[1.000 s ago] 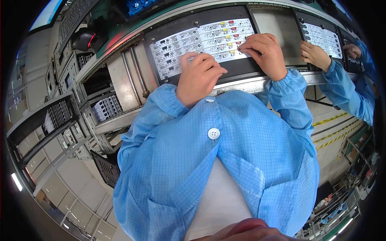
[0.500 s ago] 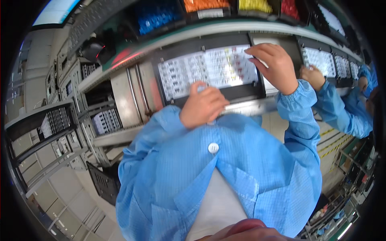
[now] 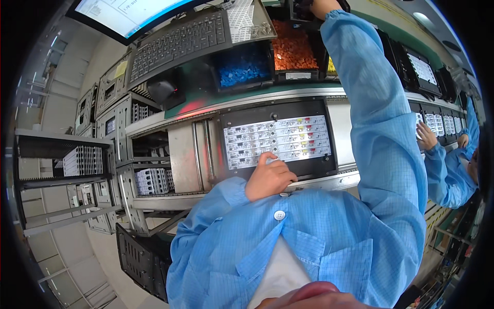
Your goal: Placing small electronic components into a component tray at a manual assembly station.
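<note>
A white circuit board panel (image 3: 247, 145) with small parts, some yellow and red, lies in a black carrier frame (image 3: 333, 149) between two conveyor rails. My left hand (image 3: 270, 179) rests at the panel's lower edge, index finger bent over it. The other fingers are curled in, and what they hold, if anything, is hidden. Stretched far forward, my right hand (image 3: 323, 7) is at a black bin (image 3: 303, 11) behind the coloured parts bins. Its fingers are mostly cut off by the picture's upper edge and dark shapes.
A bin of blue parts (image 3: 242, 73) and one of orange parts (image 3: 294, 49) stand behind the line. Left of them are a keyboard (image 3: 180, 44), a mouse (image 3: 163, 90) and a monitor (image 3: 134, 13). Board racks (image 3: 85, 160) stand left. A co-worker's hand (image 3: 426, 136) works at right.
My right hand has left the panel's upper right corner and gone forward to the far bin. My left hand stays at the lower edge. The view has shifted, showing more of the back.
</note>
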A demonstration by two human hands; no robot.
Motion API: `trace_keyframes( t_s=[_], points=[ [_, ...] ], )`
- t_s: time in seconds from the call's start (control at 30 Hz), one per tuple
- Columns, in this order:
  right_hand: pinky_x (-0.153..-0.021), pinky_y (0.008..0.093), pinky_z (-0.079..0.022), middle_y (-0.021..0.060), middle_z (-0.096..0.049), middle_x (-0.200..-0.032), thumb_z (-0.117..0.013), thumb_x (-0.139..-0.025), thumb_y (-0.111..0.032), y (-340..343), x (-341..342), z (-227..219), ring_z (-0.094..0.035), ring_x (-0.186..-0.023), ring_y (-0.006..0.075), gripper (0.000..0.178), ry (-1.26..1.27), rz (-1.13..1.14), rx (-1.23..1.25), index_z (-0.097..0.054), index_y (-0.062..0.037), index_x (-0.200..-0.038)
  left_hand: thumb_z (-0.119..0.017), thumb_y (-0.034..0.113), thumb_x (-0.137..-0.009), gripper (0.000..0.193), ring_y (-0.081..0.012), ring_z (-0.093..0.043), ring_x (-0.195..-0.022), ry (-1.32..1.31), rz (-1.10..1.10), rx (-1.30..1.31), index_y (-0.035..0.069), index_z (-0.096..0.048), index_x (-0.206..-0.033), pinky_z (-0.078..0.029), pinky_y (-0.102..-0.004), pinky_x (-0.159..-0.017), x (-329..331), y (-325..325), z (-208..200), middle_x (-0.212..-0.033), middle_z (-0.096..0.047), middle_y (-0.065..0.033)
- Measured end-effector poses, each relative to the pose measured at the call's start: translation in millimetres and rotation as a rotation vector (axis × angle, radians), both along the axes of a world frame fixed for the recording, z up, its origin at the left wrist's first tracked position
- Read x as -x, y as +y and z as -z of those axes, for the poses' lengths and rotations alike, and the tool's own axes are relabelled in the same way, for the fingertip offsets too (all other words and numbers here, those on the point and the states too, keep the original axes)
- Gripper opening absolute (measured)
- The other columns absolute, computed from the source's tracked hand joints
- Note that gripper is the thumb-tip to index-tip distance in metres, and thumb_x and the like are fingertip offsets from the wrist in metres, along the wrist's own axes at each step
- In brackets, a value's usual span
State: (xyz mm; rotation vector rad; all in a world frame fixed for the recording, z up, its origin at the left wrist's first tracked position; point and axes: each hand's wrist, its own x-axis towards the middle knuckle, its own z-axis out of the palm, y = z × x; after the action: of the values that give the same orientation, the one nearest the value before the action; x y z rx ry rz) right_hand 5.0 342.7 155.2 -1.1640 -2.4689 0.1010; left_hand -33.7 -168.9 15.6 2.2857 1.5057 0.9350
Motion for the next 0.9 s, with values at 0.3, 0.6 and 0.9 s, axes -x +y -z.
trace_keyframes(
  t_s=[0.3, 0.6, 0.9],
  points=[
    [-0.085, 0.0442, -0.059, 0.0167, -0.077, -0.096, -0.078, -0.086, -0.016, -53, -18, 10, -0.073, -0.089, 0.0386, 0.016, 0.162, -0.093, -0.106, -0.084, -0.0110, -0.101, -0.084, 0.012, -0.078, 0.015, -0.0129, -0.070, -0.088, -0.033, -0.075, 0.073, 0.020, -0.077, -0.089, -0.039, -0.0405, -0.101, 26, -26, 32, -0.084, -0.072, 0.0046],
    [-0.081, 0.0307, -0.059, 0.0068, -0.080, -0.104, -0.077, -0.096, -0.012, -280, -63, 130, -0.074, -0.094, 0.0128, 0.023, 0.507, -0.506, 0.757, -0.078, -0.0049, -0.117, -0.085, 0.014, -0.079, 0.014, -0.0129, -0.070, -0.091, -0.023, -0.130, 0.050, 0.020, -0.078, -0.090, -0.039, -0.0394, -0.102, 32, -34, 56, -0.087, -0.074, 0.0051],
    [-0.077, 0.0368, -0.060, 0.0019, -0.078, -0.104, -0.081, -0.085, -0.015, -366, -76, 213, -0.074, -0.091, 0.0238, 0.018, 0.335, -0.550, 0.278, -0.084, -0.0136, -0.103, -0.080, 0.016, -0.084, 0.012, -0.0234, -0.069, -0.094, -0.193, -0.173, 0.161, 0.015, -0.077, -0.095, -0.042, -0.0413, -0.095, 41, -11, 44, -0.095, -0.076, -0.0015]
  ],
)
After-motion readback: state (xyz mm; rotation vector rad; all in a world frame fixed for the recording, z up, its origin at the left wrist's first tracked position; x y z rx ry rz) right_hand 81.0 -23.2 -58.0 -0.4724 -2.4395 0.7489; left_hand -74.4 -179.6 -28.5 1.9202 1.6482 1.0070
